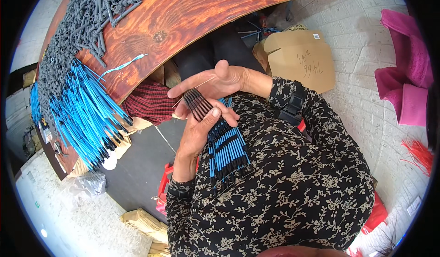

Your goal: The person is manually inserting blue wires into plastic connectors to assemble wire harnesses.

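Observation:
My left hand is closed around a flat, fanned row of thin blue rods with black ends, the thumb pressed across the dark ends. The blue lengths hang below the hand against the patterned shirt, with black bands across them. Beyond the dark tips is my right hand, palm showing, thumb raised and fingers stretched out to the left behind the tips. A thin needle-like wire runs across its palm at the dark tips. What the wire is fixed to is too small to tell.
A curved wooden table carries a heap of grey plastic tube pieces and a large pile of blue rods at its left. A light-blue strip lies nearby. An open cardboard box and pink cloth are to the right.

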### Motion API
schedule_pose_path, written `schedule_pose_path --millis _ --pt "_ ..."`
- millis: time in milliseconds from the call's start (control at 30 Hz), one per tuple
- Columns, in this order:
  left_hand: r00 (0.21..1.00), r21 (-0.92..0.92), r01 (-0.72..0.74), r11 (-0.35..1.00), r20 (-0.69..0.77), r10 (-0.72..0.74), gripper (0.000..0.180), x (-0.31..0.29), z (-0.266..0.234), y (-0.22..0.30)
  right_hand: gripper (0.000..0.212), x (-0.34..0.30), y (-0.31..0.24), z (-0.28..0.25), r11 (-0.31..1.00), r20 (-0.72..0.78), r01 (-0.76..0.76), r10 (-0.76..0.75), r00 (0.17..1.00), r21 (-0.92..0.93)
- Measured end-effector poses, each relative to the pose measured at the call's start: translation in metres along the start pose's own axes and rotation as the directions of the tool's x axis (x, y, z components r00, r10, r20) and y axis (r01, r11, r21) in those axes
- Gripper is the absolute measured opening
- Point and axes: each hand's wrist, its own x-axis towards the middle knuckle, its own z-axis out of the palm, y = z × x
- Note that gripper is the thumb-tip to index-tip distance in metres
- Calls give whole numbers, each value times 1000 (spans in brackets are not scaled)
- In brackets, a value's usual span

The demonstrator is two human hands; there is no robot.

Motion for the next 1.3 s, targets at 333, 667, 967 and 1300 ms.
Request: schedule_pose_path --millis 333,667,967,1300 --pt "999 18 36 999 15 -37 22 3 -2 3 123 7 -3 -7 997 -21 -15 14 1000 -79" --pt "1000 105 -1 994 -8 2 25 7 -2 6 125 13 -1 -5 1000 -150 11 -12 989 -3" --pt "1000 120 28 992 4 -28 27 7 -2 5 111 16 6 -9 991 -199 38 -13 980 126" --pt "998 86 64 994 -20 -63 26 5 -1 5 51 21 11 -21 965 -396 211 -134 908 157"
